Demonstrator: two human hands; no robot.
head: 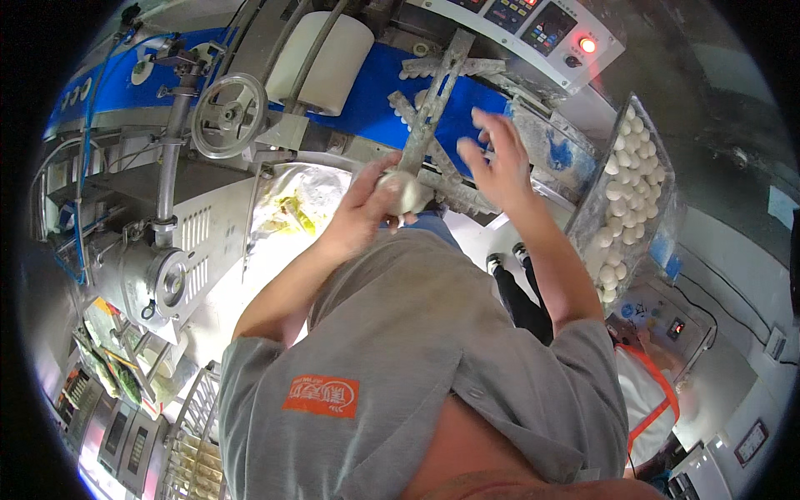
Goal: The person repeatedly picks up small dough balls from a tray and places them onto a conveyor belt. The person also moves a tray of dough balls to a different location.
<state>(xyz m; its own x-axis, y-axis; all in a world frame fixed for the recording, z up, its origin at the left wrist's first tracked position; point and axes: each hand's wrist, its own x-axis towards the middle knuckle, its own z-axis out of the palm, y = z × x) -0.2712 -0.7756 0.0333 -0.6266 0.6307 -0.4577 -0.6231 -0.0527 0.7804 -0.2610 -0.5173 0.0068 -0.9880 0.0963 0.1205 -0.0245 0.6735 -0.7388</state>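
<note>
A pale, round dough piece [412, 192], blurred by motion, rests in my left hand [365, 203], with the fingers curled around its left side. My right hand [503, 159] is raised over the right end of a blue conveyor belt [359, 103]. Its fingers are apart and hold nothing that I can see. Between the hands, a flour-dusted metal bar [431, 112] crosses the belt. Angled metal guides [403, 109] lie under that bar, with small pale pieces along their edges.
Left of the belt stand a white roller [325, 62], a handwheel [229, 115] and a steel machine [134, 275]. A control panel [537, 31] with a lit red lamp is above. At right, a tray [590, 231] holds several dough balls [631, 181]. Another person [650, 387] works at lower right.
</note>
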